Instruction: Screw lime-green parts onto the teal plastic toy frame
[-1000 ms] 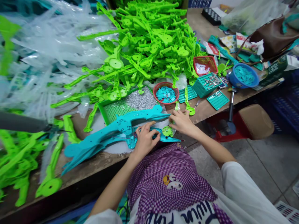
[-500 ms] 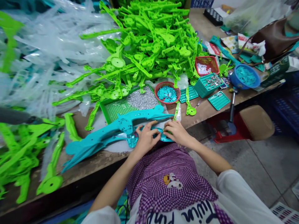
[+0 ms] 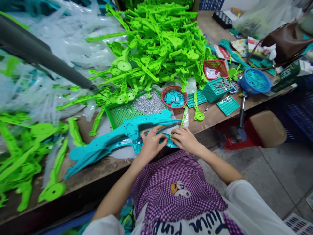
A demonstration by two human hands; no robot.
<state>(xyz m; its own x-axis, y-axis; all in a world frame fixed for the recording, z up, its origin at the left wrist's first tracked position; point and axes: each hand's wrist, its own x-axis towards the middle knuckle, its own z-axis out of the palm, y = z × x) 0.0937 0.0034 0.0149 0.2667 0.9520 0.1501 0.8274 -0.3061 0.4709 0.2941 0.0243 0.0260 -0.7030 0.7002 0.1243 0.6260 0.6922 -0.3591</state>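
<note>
Both hands work at a turquoise plastic shell [image 3: 168, 144] lying at the table's front edge. My left hand [image 3: 153, 141] bends over it, thumb and forefinger curled onto its near side. From the right, my right hand [image 3: 184, 138] pinches at the same shell, fingertips close to those of the left. Something small and greenish shows at the right fingertips, too small to name. Just beyond the hands lies a longer turquoise plastic piece [image 3: 114, 133], with a rounded hub near its middle. The left hand covers part of the shell.
A green tray [image 3: 117, 117] of small metal pieces and a red basket [image 3: 174, 106] of turquoise chips stand behind. Green plastic parts [image 3: 156, 49] are heaped beyond. A dark grey bar [image 3: 53, 60] reaches in from the upper left. A hammer [image 3: 242, 109] lies at right.
The dark grey bar at the left has swung up and further inward over the green parts. Both hands stay at the turquoise shell, with only slight finger movement.
</note>
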